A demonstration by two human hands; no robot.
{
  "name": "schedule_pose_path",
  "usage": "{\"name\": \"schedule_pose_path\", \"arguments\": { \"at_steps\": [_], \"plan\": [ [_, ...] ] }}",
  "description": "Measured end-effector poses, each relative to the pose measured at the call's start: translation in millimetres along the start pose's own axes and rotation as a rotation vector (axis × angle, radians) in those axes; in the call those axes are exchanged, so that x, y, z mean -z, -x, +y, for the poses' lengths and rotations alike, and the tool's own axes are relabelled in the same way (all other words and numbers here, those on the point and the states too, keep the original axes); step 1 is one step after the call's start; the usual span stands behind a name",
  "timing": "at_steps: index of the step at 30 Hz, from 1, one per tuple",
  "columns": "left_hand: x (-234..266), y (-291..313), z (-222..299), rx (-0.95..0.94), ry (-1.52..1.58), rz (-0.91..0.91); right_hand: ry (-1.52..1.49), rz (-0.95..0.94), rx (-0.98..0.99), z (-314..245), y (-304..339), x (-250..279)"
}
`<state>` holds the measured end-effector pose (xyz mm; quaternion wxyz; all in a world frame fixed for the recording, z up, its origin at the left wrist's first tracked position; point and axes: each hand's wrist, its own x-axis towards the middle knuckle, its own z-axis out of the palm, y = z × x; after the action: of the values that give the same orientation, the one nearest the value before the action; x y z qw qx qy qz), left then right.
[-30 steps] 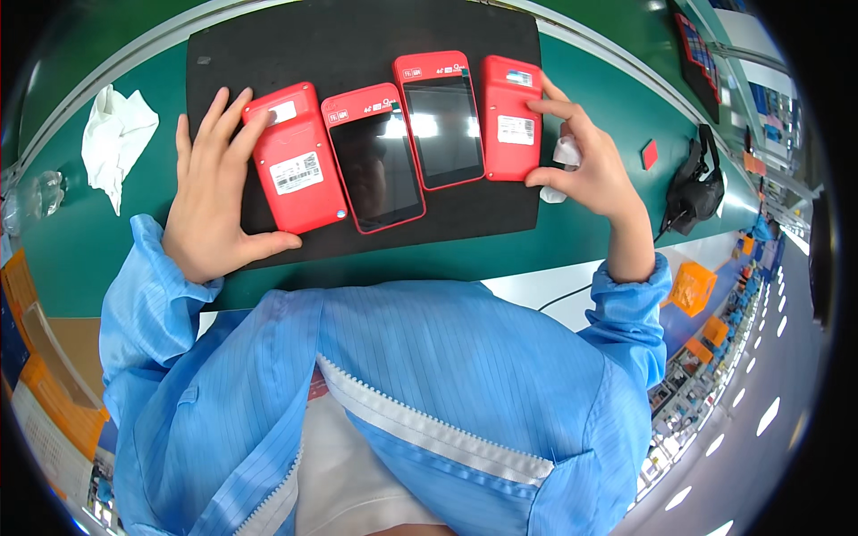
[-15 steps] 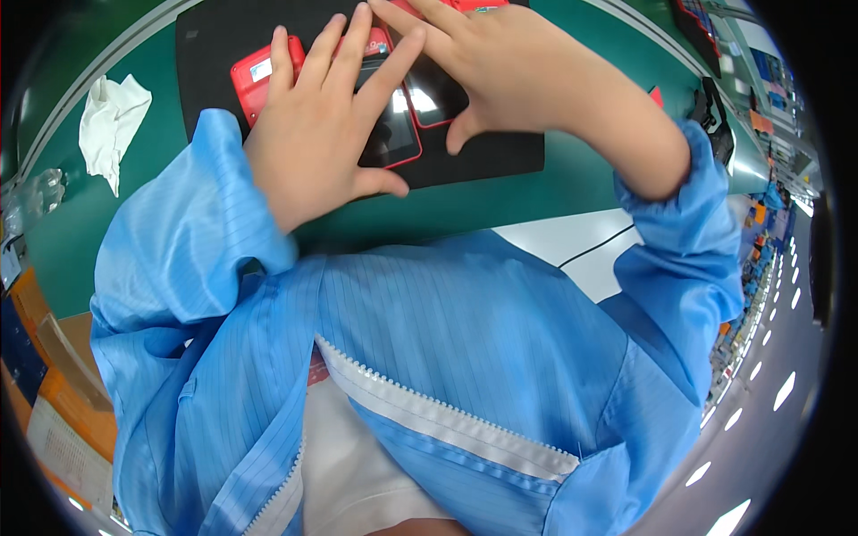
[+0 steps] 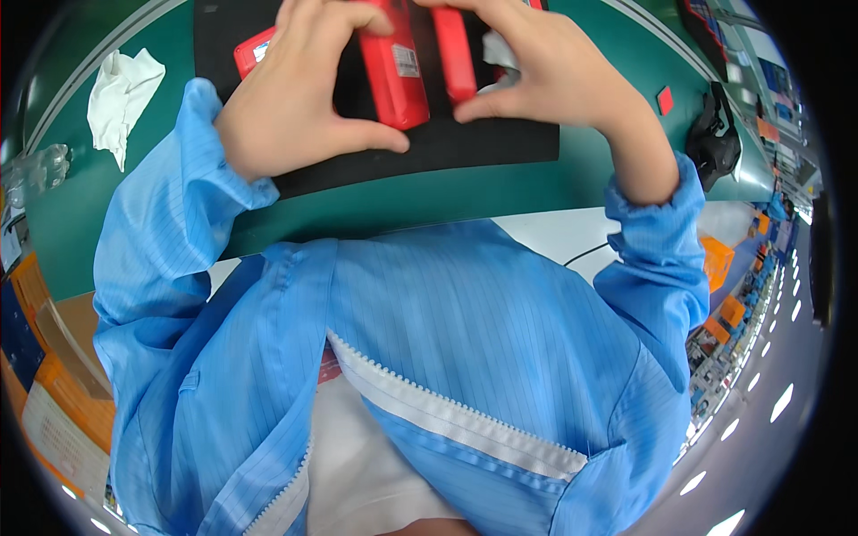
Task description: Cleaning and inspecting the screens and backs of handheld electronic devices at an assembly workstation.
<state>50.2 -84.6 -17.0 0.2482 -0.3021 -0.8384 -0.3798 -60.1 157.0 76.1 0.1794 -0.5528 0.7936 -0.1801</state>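
My left hand (image 3: 295, 107) curls around a red handheld device (image 3: 393, 76), fingers at its far end and thumb by its near end. The device is tipped up, showing its red casing and a white label. My right hand (image 3: 554, 80) grips a second red device (image 3: 457, 55) between fingers and thumb, also turned on its edge, with a gap between the two. Both are over a black mat (image 3: 447, 147). Partly behind my left hand lies another red device (image 3: 253, 52). The far fingertips are cut off by the picture's upper edge.
On the green table (image 3: 357, 214) a white cloth (image 3: 123, 103) lies at the left, with clear plastic (image 3: 40, 174) beyond it. At the right are a small red piece (image 3: 665, 100) and a black strap-like object (image 3: 715, 138). Something whitish (image 3: 499, 52) shows beside my right hand.
The two devices lay screen up under my spread hands; now they are tilted on edge and set apart. My right hand has moved right, and both hands have closed on the devices.
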Motion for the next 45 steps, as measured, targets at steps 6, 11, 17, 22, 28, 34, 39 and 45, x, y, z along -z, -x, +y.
{"name": "schedule_pose_path", "arguments": {
  "at_steps": [6, 11, 17, 22, 28, 34, 39, 45],
  "plan": [
    [34.8, 27.2, 28.6, 0.390, -0.388, -0.391, 0.217, 0.066, -0.073, -7.0, 37.9, 4.3],
    [31.2, 17.3, 38.0, 0.345, -0.451, -0.487, 0.355, 0.154, -0.041, 28.4, 50.5, -37.0],
    [25.7, 26.7, 39.2, 0.396, -0.499, -0.529, 0.359, 0.198, 0.007, 17.9, 34.9, -38.2],
    [49.6, 25.0, 34.6, 0.395, -0.372, -0.504, 0.168, 0.374, -0.204, 31.6, 31.9, -17.9],
    [69.3, 43.2, 28.3, 0.473, -0.155, -0.372, 0.306, 0.195, -0.040, -19.9, 30.6, -49.4],
    [67.8, 51.1, 10.3, 0.321, -0.075, -0.397, 0.232, 0.316, 0.019, -24.5, 15.9, -79.5],
    [92.6, 53.2, -22.0, 0.403, 0.129, -0.247, 0.146, 0.284, -0.066, -29.1, 12.5, -74.9],
    [80.3, 18.7, -8.3, 0.687, -0.010, 0.003, -0.458, 0.411, -0.042, -8.3, 6.4, -57.3]
  ]
}}
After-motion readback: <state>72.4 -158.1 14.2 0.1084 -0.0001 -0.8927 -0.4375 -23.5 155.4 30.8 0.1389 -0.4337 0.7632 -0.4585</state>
